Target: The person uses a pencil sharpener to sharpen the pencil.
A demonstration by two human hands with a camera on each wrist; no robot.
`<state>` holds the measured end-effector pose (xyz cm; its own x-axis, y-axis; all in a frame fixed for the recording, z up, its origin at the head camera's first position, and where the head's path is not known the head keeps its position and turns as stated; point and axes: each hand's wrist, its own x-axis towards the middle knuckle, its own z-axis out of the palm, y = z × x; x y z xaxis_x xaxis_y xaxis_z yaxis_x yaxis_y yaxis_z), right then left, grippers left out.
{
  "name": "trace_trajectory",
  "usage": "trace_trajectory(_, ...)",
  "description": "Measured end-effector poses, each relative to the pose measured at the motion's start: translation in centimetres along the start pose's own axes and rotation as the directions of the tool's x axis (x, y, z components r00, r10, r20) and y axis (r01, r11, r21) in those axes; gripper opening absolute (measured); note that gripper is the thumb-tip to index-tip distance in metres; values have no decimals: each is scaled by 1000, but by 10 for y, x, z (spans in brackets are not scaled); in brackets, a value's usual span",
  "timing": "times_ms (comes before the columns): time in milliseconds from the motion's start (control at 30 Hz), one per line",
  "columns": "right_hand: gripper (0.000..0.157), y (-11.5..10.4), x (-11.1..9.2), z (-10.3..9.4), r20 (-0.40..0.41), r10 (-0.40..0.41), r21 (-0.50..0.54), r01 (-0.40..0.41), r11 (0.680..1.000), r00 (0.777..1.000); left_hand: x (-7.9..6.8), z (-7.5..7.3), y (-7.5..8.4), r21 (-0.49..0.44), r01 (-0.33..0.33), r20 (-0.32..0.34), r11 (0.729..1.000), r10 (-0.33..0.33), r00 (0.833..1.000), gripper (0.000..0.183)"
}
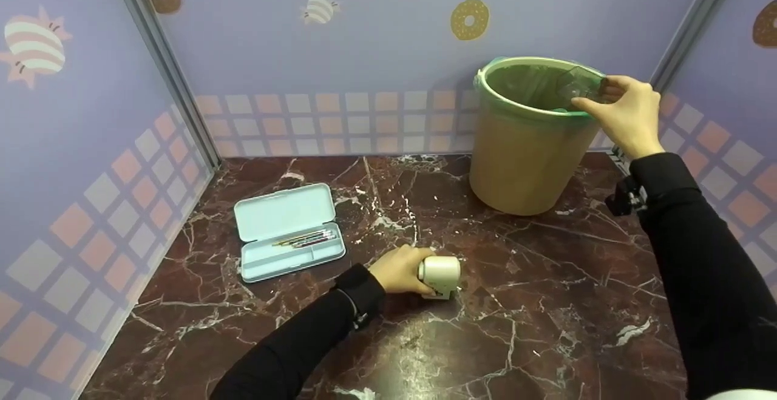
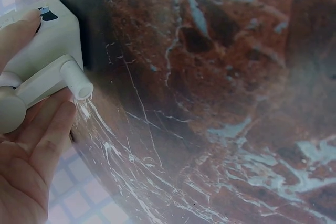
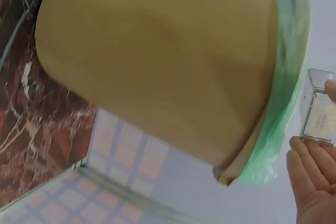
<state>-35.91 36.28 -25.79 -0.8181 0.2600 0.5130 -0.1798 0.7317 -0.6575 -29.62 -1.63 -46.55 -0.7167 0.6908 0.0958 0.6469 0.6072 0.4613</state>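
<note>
My left hand (image 1: 400, 271) grips a cream-white crank pencil sharpener (image 1: 442, 274) on the table, thumb and fingers on either side of its body. Its crank handle (image 2: 47, 82) shows in the left wrist view. Over the rim of a tan trash bin (image 1: 528, 157) at the back right, my right hand (image 1: 631, 111) pinches a small clear plastic shavings drawer (image 3: 320, 114) between thumb and fingers. In the head view this drawer overlaps the bin's mouth. A pale label-like patch shows on it in the right wrist view.
A light blue pencil case (image 1: 285, 212) lies with its lid up at the left, several pencils (image 1: 306, 239) inside. A green bag liner (image 3: 289, 77) folds over the bin's rim. Patterned purple panels (image 1: 388, 36) enclose the marbled table (image 1: 546, 327) at the back and sides.
</note>
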Motion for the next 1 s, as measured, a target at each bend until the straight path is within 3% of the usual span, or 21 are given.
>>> trace_trajectory(233, 57, -7, -30, 8, 54, -38, 156, 29, 987, 998, 0, -1, 0, 17, 7, 6, 1000, -7, 1000, 51)
trace_trajectory(467, 53, -6, -72, 17, 147, -105, 220, 71, 973, 984, 0, -2, 2, 18, 7, 1, 1000, -7, 1000, 49)
trace_trajectory(600, 47, 6, -100, 29, 206, -167, 204, 124, 971, 964, 1, -1, 1, 25, 2, 2, 1000, -2, 1000, 51)
trace_trajectory(700, 49, 19, -123, 41, 310, -183, 201, 124, 972, 933, 2, 0, 1, 30, 1, 5, 1000, -1, 1000, 52)
trace_trajectory(867, 57, 41, -158, 64, 529, -129, 231, 4, 973, 839, 2, 1, 0, 26, 6, 8, 1000, -6, 1000, 53)
trace_trajectory(1000, 60, 55, -182, 77, 614, -117, 238, -42, 970, 781, 2, 0, 1, 15, 10, 14, 1000, -10, 1000, 54)
